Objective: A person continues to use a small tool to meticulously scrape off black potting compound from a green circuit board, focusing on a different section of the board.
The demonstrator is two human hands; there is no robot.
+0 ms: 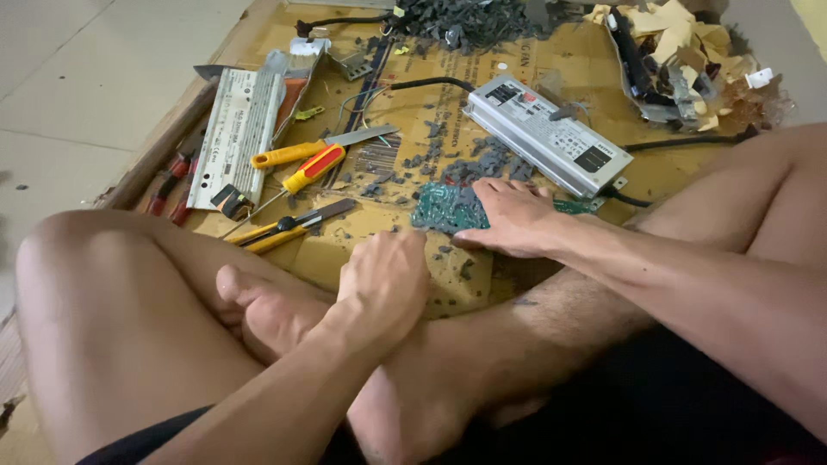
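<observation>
— Where's the green circuit board (448, 207)?

— Centre of the frame, flat on the cardboard sheet (448, 95), just below the silver power supply box (551, 133). The right hand (515, 220) presses on it, fingers spread flat.

— And the left hand (383, 280)?

— Lower centre, curled loosely (whether it grips anything, I cannot tell). Yellow-handled screwdrivers (297, 164) lie to the upper left of it.

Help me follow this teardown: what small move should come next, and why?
Probably the left hand reaches for the yellow-handled screwdriver. The right hand already lies flat on the green circuit board, pinning it to the cardboard, while the left looks loosely closed with no tool visible in it.
</observation>
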